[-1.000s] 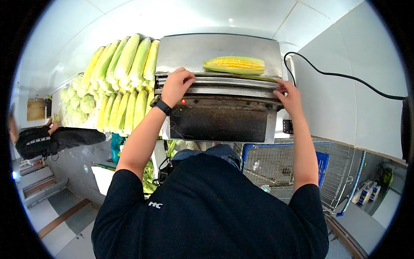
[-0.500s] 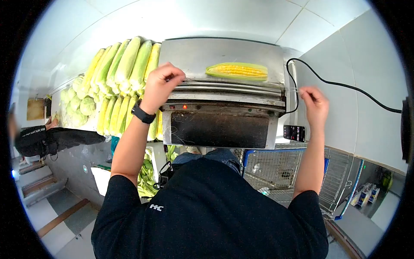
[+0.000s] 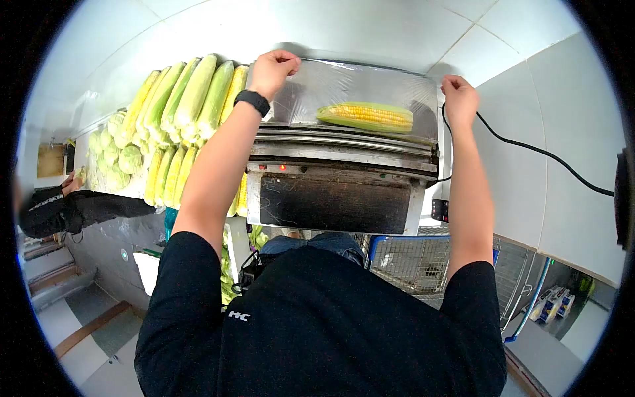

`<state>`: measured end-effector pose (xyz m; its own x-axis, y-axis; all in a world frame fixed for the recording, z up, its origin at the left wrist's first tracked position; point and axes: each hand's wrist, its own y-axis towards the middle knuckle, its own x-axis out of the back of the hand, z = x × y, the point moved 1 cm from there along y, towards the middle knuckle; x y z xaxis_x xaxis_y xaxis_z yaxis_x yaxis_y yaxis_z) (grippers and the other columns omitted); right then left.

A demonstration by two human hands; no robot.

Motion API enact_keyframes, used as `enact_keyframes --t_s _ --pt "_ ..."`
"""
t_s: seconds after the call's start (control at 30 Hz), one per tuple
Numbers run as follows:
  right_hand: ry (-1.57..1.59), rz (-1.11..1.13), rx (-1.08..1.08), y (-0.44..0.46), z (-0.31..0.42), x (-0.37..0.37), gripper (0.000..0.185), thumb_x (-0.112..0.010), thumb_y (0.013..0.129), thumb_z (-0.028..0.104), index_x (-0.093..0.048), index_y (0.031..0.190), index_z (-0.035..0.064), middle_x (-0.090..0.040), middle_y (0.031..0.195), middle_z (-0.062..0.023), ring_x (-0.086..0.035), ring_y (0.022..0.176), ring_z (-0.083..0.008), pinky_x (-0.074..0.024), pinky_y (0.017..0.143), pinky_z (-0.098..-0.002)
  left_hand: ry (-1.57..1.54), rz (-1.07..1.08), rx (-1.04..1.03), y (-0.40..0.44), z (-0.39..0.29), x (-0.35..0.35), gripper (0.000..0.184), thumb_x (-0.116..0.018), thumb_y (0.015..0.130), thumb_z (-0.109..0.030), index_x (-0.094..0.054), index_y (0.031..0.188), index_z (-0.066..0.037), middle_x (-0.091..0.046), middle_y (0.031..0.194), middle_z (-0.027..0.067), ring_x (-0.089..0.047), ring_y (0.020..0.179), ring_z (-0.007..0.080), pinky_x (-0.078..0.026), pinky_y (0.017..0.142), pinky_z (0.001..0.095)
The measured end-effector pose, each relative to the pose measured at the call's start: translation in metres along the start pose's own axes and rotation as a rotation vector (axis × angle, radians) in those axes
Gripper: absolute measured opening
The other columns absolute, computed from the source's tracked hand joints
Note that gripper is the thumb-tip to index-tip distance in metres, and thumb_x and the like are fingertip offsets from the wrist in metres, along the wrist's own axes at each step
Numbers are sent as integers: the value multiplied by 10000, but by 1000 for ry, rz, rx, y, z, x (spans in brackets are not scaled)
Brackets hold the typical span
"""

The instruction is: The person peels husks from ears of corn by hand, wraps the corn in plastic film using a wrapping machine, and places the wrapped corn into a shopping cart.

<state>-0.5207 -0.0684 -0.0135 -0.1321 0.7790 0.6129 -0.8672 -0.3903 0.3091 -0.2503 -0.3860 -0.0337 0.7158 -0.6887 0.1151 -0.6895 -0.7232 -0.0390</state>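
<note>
A sheet of clear plastic film point(image 3: 311, 86) stretches between my two hands, above the metal top of a wrapping machine point(image 3: 423, 198). Beneath the film lies one partly husked ear of corn point(image 3: 367, 117), yellow kernels facing up. My left hand point(image 3: 274, 73), below a black wristband, pinches the film near the machine's back left corner. At the back right, my right hand point(image 3: 461, 99) is closed on the film's other side. The metal rollers point(image 3: 344, 135) run along the front of the plate, and a red light point(image 3: 283, 167) glows on the front panel.
Stacked corn ears point(image 3: 195, 99) and cabbages point(image 3: 119, 155) lie to the left. A black cable point(image 3: 529, 139) runs along the right wall. A phone point(image 3: 440, 210) and a wire shopping cart point(image 3: 410, 264) are at the lower right. Another person's hand point(image 3: 69, 185) shows at far left.
Both hands have moved away from me toward the wall, drawing the film back over the corn from the machine's front. The ear of corn stays on the plate.
</note>
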Motion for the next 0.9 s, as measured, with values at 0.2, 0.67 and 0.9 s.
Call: enact_keyframes --t_s 0.2,0.67,0.9 --pt "-302 52 51 -8 -10 -29 191 -662 836 198 -738 925 47 -707 859 -180 -675 815 -376 -530 758 -430 318 -75 107 9 18 -19 100 -699 851 -83 -706 888 9 -694 767 58 -636 661 119 -521 620 269" --pt "-172 -34 285 -30 11 -12 262 -632 838 78 -653 1099 65 -643 1069 -153 -632 959 -353 -521 840 -443 888 -282 -305 -18 3 -28 253 -584 828 -30 -664 1067 -45 -605 1130 193 -620 967 389 -517 856 454" --pt "-226 349 783 -90 76 3 408 -745 810 257 -625 1160 84 -632 1077 -122 -614 1008 -302 -510 881 -415 952 349 -700 -104 -42 -93 386 -687 855 -249 -609 1188 -70 -611 1129 149 -632 981 337 -519 852 422"
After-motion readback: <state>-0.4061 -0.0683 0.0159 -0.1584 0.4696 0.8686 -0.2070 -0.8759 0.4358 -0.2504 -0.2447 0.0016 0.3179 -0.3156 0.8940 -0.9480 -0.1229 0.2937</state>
